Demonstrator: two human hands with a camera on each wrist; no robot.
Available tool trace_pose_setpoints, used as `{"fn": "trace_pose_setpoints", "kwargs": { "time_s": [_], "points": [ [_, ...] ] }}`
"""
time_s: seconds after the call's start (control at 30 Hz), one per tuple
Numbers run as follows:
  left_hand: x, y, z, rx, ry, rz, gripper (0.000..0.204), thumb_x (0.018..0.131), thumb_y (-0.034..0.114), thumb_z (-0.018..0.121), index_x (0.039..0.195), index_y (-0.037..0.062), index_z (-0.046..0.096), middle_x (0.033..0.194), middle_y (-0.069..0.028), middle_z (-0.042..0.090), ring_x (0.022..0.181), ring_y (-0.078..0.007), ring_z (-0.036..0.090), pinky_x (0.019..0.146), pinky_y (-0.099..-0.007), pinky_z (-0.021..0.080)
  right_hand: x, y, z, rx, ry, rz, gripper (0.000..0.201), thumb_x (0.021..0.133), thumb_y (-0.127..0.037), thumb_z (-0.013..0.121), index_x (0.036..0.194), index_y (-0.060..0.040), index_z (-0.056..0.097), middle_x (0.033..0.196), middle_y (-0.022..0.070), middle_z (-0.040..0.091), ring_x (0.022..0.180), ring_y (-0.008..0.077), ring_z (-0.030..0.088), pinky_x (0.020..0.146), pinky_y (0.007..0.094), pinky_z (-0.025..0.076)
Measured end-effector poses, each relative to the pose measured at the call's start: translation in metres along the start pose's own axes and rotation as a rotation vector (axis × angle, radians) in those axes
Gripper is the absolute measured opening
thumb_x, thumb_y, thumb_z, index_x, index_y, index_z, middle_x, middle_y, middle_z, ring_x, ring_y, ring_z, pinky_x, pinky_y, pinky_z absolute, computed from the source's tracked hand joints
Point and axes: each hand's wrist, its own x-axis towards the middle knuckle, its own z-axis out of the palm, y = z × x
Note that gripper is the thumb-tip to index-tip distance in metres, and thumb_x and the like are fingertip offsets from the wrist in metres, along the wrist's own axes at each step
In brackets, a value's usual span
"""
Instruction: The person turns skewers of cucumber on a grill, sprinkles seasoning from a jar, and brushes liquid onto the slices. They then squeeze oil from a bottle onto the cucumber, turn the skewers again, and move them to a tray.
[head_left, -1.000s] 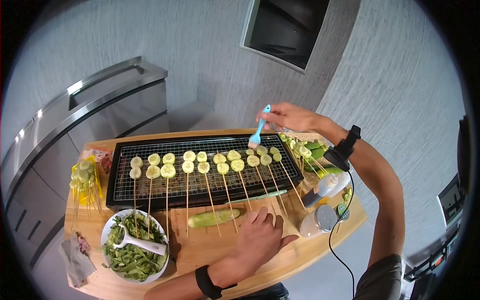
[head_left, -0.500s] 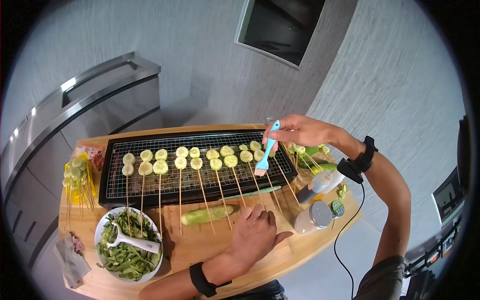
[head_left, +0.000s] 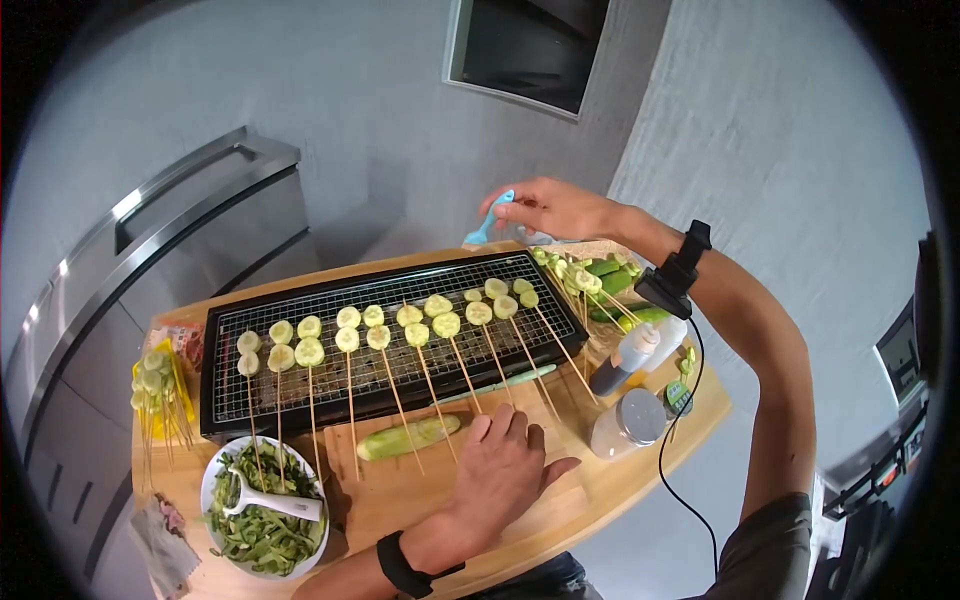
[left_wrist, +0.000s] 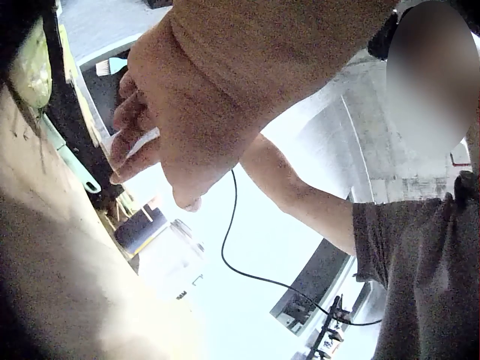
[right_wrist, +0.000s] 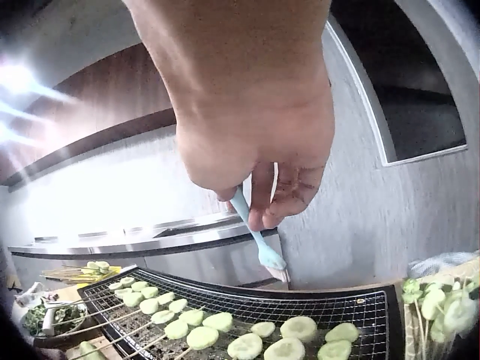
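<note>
Skewers (head_left: 446, 325) cross the grill (head_left: 333, 408); the left hand (head_left: 500, 470) is loose-fingered, holding nothing; the right hand (head_left: 550, 207) pinches the brush (head_left: 491, 221), off the slices. Seemingly mid-brushing; another stroke calls for lowering it.

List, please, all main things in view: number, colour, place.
grill: one, black, centre
table: one, tan, beneath grill
skewers: ten, green, on grill; more beside
brush: one, blue, far side
cucumbers: several, green, before and beside grill
bowl: one, white, front left
peeler: one, white, in bowl
tool: one, pale green, before grill
bottles: two, dark and white, right
jar: one, clear, front right
tray: one, yellow, left
left hand: one, bare, front middle
right hand: one, bare, holding brush
</note>
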Motion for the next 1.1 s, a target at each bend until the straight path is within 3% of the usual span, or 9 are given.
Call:
{"fn": "trace_pose_setpoints", "kwargs": {
  "time_s": [0.07, 0.2, 0.47, 0.57, 0.77, 0.83, 0.87, 0.93, 1.1],
  "points": [
    [0.002, 0.002, 0.0, 0.025, 0.096, -0.018, 0.054, 0.091, 0.056, 0.066, 0.084, 0.0024, 0.068, 0.084, -0.0087, 0.054, 0.088, -0.0236, 0.05, 0.076, -0.0366, 0.037, -0.007, -0.004, -0.003, 0.008, 0.071, -0.055, 0.038, 0.108, -0.04, 0.05, 0.119, -0.01, 0.07, 0.091, -0.001, 0.068, 0.072, 0.0118, 0.055, 0.066, 0.0308, 0.047],
    [0.01, 0.008, -0.003, 0.015, 0.141, 0.003, 0.053, 0.091, 0.055, 0.066, 0.088, 0.0022, 0.068, 0.088, -0.009, 0.052, 0.088, -0.024, 0.049, 0.074, -0.0368, 0.036, -0.019, -0.004, -0.021, 0.082, -0.074, 0.123, 0.04, 0.109, -0.042, 0.048, 0.121, -0.0112, 0.07, 0.094, -0.0017, 0.069, 0.075, 0.0089, 0.055, 0.063, 0.0281, 0.047],
    [0.025, 0.02, 0.018, 0.09, 0.119, -0.004, 0.063, 0.095, 0.063, 0.057, 0.1, 0.0019, 0.074, 0.073, -0.0051, 0.059, 0.089, -0.0219, 0.049, 0.075, -0.0359, 0.034, -0.012, 0.004, -0.025, 0.034, -0.241, 0.231, 0.044, 0.11, -0.046, 0.045, 0.12, -0.0119, 0.07, 0.096, -0.0037, 0.07, 0.075, 0.0082, 0.054, 0.061, 0.0256, 0.045],
    [0.022, 0.02, 0.017, 0.086, 0.014, 0.004, 0.062, 0.095, 0.062, 0.058, 0.096, 0.0028, 0.076, 0.075, -0.0044, 0.062, 0.09, -0.0209, 0.049, 0.076, -0.0359, 0.033, -0.006, 0.011, -0.022, -0.009, -0.203, 0.23, 0.042, 0.109, -0.043, 0.046, 0.126, -0.0119, 0.069, 0.098, -0.0026, 0.071, 0.078, 0.0091, 0.056, 0.065, 0.026, 0.047],
    [0.021, 0.019, 0.02, 0.044, 0.062, 0.019, 0.061, 0.094, 0.061, 0.059, 0.089, 0.0024, 0.074, 0.077, -0.0051, 0.065, 0.09, -0.0199, 0.052, 0.076, -0.0358, 0.035, -0.007, 0.021, -0.007, -0.085, -0.037, -0.027, 0.039, 0.108, -0.037, 0.053, 0.135, -0.013, 0.066, 0.103, 0.0017, 0.072, 0.086, 0.012, 0.058, 0.078, 0.0317, 0.05],
    [0.02, 0.019, 0.02, 0.038, 0.065, 0.016, 0.06, 0.094, 0.061, 0.059, 0.087, 0.0025, 0.073, 0.078, -0.0051, 0.065, 0.089, -0.0201, 0.052, 0.077, -0.0356, 0.035, -0.018, 0.004, -0.011, -0.128, -0.097, 0.073, 0.036, 0.106, -0.035, 0.056, 0.133, -0.0136, 0.067, 0.116, 0.0077, 0.075, 0.106, 0.0224, 0.067, 0.096, 0.0383, 0.05],
    [0.02, 0.02, 0.02, 0.033, 0.064, 0.016, 0.06, 0.094, 0.061, 0.059, 0.086, 0.0025, 0.073, 0.078, -0.005, 0.065, 0.089, -0.0203, 0.053, 0.078, -0.0354, 0.036, -0.024, -0.001, -0.011, -0.132, -0.1, 0.074, 0.036, 0.106, -0.035, 0.056, 0.133, -0.0136, 0.067, 0.116, 0.0077, 0.075, 0.106, 0.0224, 0.067, 0.096, 0.0383, 0.05],
    [0.02, 0.02, 0.022, 0.035, 0.071, 0.013, 0.06, 0.094, 0.061, 0.059, 0.085, 0.0027, 0.073, 0.078, -0.0051, 0.065, 0.089, -0.0204, 0.053, 0.078, -0.0355, 0.036, -0.038, -0.007, -0.011, -0.118, -0.136, 0.066, 0.037, 0.108, -0.039, 0.054, 0.132, -0.0155, 0.068, 0.097, 0.0016, 0.072, 0.087, 0.0133, 0.058, 0.08, 0.0343, 0.049],
    [0.022, 0.023, 0.021, 0.047, 0.072, 0.033, 0.061, 0.094, 0.062, 0.059, 0.086, 0.003, 0.073, 0.078, -0.0054, 0.066, 0.089, -0.0209, 0.053, 0.08, -0.0356, 0.036, -0.06, -0.023, -0.011, -0.03, -0.21, 0.083, 0.037, 0.109, -0.041, 0.051, 0.128, -0.0143, 0.069, 0.095, -0.0013, 0.07, 0.086, 0.0118, 0.056, 0.08, 0.0312, 0.048]
  ]
}}
